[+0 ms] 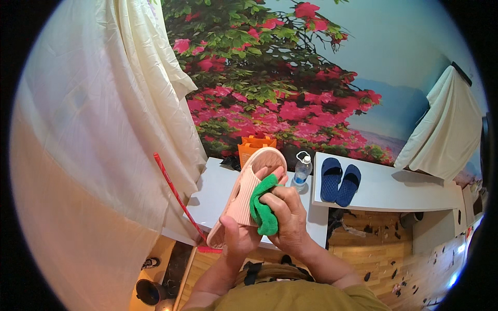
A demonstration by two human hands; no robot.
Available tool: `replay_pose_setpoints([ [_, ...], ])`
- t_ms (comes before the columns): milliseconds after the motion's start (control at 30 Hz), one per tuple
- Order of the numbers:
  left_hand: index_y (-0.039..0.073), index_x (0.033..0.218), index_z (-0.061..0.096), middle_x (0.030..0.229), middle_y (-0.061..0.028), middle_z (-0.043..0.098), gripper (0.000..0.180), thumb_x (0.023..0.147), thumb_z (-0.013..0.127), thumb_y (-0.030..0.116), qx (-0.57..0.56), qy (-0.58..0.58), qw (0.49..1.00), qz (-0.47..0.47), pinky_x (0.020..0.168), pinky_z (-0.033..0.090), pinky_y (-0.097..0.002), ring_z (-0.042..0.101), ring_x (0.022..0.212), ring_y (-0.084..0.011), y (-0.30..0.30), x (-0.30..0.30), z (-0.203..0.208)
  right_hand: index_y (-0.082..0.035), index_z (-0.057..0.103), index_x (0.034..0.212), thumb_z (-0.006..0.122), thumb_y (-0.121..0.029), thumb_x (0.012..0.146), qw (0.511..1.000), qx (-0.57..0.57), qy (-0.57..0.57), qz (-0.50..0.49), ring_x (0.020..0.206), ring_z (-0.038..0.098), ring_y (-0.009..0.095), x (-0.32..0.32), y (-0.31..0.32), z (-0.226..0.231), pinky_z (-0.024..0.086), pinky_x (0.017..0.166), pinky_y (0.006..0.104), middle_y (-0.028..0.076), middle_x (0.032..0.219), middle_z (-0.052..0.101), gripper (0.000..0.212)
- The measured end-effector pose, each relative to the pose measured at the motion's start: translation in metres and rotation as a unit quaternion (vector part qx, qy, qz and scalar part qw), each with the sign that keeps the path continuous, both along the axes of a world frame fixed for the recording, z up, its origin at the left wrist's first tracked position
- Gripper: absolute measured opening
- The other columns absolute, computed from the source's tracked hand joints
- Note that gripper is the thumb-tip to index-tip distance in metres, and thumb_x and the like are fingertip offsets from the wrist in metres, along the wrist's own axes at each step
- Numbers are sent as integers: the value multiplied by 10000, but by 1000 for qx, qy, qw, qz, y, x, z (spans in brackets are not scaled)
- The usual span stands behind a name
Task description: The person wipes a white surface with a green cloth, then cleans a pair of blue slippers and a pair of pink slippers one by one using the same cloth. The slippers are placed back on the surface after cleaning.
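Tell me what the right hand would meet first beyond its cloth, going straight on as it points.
Most likely the slipper: the right hand points up and left toward it, with the cloth between. Exact depth is unclear from this view.

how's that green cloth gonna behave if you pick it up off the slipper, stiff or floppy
The green cloth is probably floppy, since it bunches and folds against the pink slipper. It's likely light, being small enough to bunch under one hand. Its matte look suggests it shouldn't be very slippery.
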State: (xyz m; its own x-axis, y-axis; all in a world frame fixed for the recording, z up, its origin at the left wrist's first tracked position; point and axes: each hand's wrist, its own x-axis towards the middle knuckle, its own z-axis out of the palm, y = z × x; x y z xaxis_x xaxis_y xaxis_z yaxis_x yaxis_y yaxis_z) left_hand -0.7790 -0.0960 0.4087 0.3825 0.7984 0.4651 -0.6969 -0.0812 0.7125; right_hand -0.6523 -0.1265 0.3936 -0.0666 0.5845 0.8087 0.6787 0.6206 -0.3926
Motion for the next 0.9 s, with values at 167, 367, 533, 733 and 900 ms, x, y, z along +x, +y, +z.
replay_pose_setpoints([
  [167, -97, 1750, 178, 1751, -439, 284, 1477, 851, 609, 993, -56, -60, 996, -29, 1387, 258, -580, 341, 1647, -531, 5, -2, -9, -88, 671, 1360, 933, -69, 800, 990, -81, 52, 105, 1140, 662, 401, -1, -20, -25, 562, 984, 474, 172, 1280, 636, 619],
  [367, -31, 1779, 151, 1766, -433, 254, 1465, 839, 613, 993, -69, -81, 993, -43, 1389, 256, -588, 327, 1658, -518, 17, -9, -8, -89, 673, 1361, 938, -46, 819, 970, -142, 104, 167, 1136, 682, 373, -8, -39, -40, 576, 977, 435, 162, 1276, 653, 605],
  [533, -13, 1788, 147, 1805, -335, 272, 1425, 874, 527, 1012, -36, -38, 998, -31, 1381, 279, -597, 338, 1670, -470, 25, -17, -11, -57, 679, 1281, 816, 21, 913, 981, -56, 178, 56, 1084, 681, 302, 10, -37, -24, 549, 950, 402, 130, 1189, 687, 401],
  [733, -62, 1781, 113, 1836, -262, 251, 1488, 861, 465, 1053, 31, 42, 998, -28, 1390, 246, -496, 322, 1688, -375, 6, -5, -3, -51, 685, 1288, 845, 9, 859, 994, 54, 89, -26, 1088, 668, 348, 15, 4, 5, 568, 926, 436, 168, 1222, 637, 461],
  [900, -73, 1786, 90, 1817, -323, 274, 1512, 861, 461, 1064, 36, 34, 999, -21, 1389, 234, -518, 351, 1668, -422, 12, -3, 7, -62, 701, 1267, 881, -8, 847, 996, -29, 53, 69, 1064, 677, 368, -9, -11, -1, 572, 914, 429, 179, 1212, 639, 460],
])
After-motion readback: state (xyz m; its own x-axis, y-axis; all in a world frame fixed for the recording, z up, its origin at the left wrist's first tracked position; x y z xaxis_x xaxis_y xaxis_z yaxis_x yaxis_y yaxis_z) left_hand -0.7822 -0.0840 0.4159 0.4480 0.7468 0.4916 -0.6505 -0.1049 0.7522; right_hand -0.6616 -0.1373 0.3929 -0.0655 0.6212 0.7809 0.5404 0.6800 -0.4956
